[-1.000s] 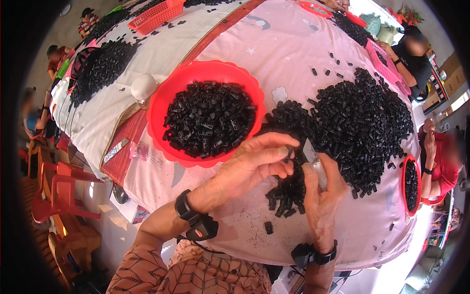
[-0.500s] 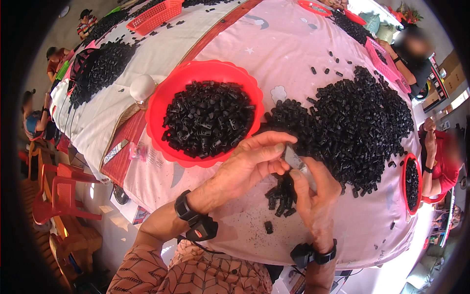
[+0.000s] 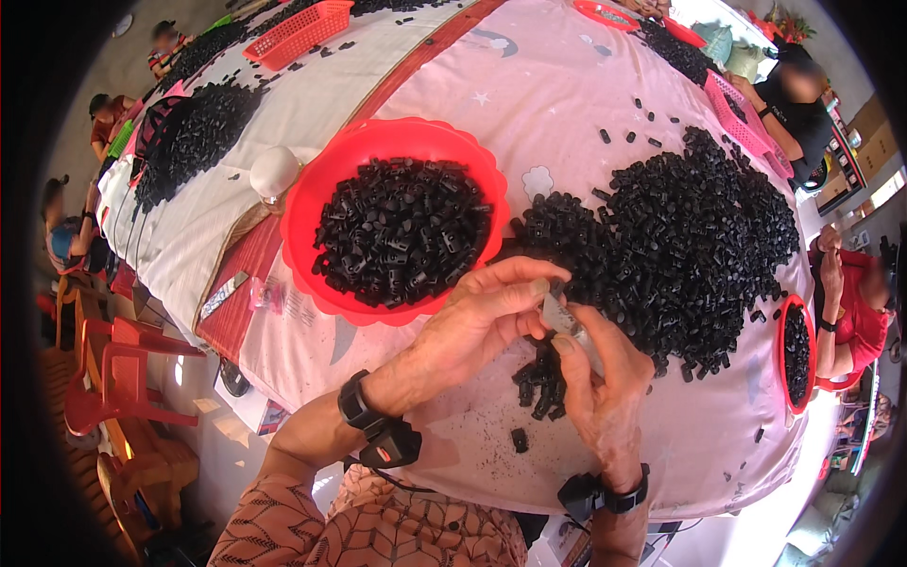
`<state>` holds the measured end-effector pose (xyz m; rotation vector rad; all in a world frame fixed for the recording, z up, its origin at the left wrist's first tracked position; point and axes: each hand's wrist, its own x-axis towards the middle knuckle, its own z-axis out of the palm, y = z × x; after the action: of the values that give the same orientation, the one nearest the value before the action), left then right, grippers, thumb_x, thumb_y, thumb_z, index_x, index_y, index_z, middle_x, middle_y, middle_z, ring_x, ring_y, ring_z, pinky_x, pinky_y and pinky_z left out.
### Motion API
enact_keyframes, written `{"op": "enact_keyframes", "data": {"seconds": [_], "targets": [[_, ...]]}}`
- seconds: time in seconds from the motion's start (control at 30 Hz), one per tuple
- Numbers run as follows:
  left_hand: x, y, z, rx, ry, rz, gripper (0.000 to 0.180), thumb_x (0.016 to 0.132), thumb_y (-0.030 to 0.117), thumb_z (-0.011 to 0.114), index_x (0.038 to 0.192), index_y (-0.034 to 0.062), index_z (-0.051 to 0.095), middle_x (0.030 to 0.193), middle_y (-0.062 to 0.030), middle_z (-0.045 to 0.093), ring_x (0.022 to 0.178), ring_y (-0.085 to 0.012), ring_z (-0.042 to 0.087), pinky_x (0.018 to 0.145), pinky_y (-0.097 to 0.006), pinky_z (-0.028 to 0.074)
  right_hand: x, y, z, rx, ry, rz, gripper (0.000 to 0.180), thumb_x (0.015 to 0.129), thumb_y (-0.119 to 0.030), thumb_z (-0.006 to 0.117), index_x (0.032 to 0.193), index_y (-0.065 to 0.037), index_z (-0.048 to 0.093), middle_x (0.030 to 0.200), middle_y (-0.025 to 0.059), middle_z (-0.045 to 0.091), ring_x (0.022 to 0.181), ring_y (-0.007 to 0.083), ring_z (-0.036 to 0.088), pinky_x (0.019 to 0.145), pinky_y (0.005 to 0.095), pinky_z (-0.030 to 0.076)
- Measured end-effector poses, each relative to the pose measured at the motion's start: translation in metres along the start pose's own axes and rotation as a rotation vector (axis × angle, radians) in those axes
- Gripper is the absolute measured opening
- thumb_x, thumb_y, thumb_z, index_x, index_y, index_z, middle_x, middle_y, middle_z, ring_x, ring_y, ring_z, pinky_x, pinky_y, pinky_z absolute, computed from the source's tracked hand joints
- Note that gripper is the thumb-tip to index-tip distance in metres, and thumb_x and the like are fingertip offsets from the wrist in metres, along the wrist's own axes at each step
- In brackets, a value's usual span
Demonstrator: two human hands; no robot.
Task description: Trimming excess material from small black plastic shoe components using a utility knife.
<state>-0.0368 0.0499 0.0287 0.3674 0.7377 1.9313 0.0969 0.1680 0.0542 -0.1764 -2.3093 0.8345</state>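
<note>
In front of me, my left hand (image 3: 477, 317) pinches a small black plastic part (image 3: 556, 286) between thumb and fingertips. My right hand (image 3: 609, 378) is closed on a flat grey blade (image 3: 563, 319), whose tip meets the part; its handle is hidden in the palm. Below the fingers lies a little cluster of black parts (image 3: 543, 387), with one loose part nearer to me. A red scalloped basin (image 3: 307, 227) full of similar parts sits left of my hands. To the right spreads a large pile of black parts (image 3: 704, 246).
Pink patterned cloth (image 3: 425, 85) covers the table. A white-capped jar (image 3: 274, 172) stands left of the basin. A red basket (image 3: 300, 36) and another heap (image 3: 203, 142) lie at the far left. Several people sit around the table. Red plastic chairs (image 3: 132, 373) stand at left.
My right hand has shifted slightly left, and the blade's angle against the part has changed a little. My left hand stays nearly in place, still pinching the part.
</note>
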Motion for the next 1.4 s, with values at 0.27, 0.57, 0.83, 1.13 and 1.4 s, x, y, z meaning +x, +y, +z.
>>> {"op": "enact_keyframes", "data": {"seconds": [0.27,0.57,0.83,1.13,1.4], "targets": [[-0.001,0.001,0.003,0.0,0.01,0.001,0.027,0.093,0.007,0.059,0.119,-0.0006,0.061,0.099,-0.0068,0.065,0.079,-0.0105,0.062,0.075,-0.023,0.053,0.0,-0.001,-0.001,-0.006,-0.018,0.02,0.028,0.085,-0.01,0.071,0.11,-0.001,0.062,0.079,0.0124,0.065,0.056,0.0235,0.064,0.049,0.032,0.05],[-0.001,-0.001,0.0,0.029,-0.014,0.01,0.029,0.094,0.012,0.061,0.119,-0.0005,0.06,0.101,-0.0071,0.064,0.086,-0.0116,0.062,0.075,-0.024,0.051,0.0,-0.001,0.0,-0.014,-0.019,0.029,0.027,0.085,-0.009,0.072,0.109,-0.001,0.062,0.077,0.0115,0.065,0.055,0.023,0.062,0.048,0.0321,0.049],[-0.001,-0.004,0.001,0.046,-0.018,0.015,0.026,0.094,0.013,0.061,0.116,0.0005,0.062,0.099,-0.0056,0.064,0.086,-0.0108,0.06,0.075,-0.024,0.048,-0.002,0.0,0.003,-0.004,-0.013,0.032,0.029,0.083,-0.009,0.073,0.109,0.0,0.063,0.074,0.0101,0.063,0.052,0.0207,0.059,0.046,0.0312,0.046],[-0.002,-0.007,0.001,0.017,0.008,0.029,0.025,0.093,0.012,0.062,0.115,-0.0001,0.062,0.1,-0.0072,0.064,0.093,-0.0143,0.061,0.084,-0.029,0.049,-0.004,0.001,0.008,-0.083,0.017,0.005,0.029,0.083,-0.012,0.074,0.107,0.0,0.063,0.068,0.0082,0.057,0.049,0.0213,0.057,0.043,0.0328,0.044],[-0.002,-0.01,0.003,0.008,-0.016,0.005,0.026,0.093,0.013,0.062,0.115,0.0001,0.061,0.102,-0.0066,0.064,0.095,-0.0151,0.061,0.088,-0.031,0.049,-0.003,0.002,0.007,-0.08,0.038,0.001,0.027,0.083,-0.013,0.074,0.103,0.001,0.062,0.067,0.0091,0.056,0.049,0.0226,0.057,0.043,0.0331,0.043]]}}
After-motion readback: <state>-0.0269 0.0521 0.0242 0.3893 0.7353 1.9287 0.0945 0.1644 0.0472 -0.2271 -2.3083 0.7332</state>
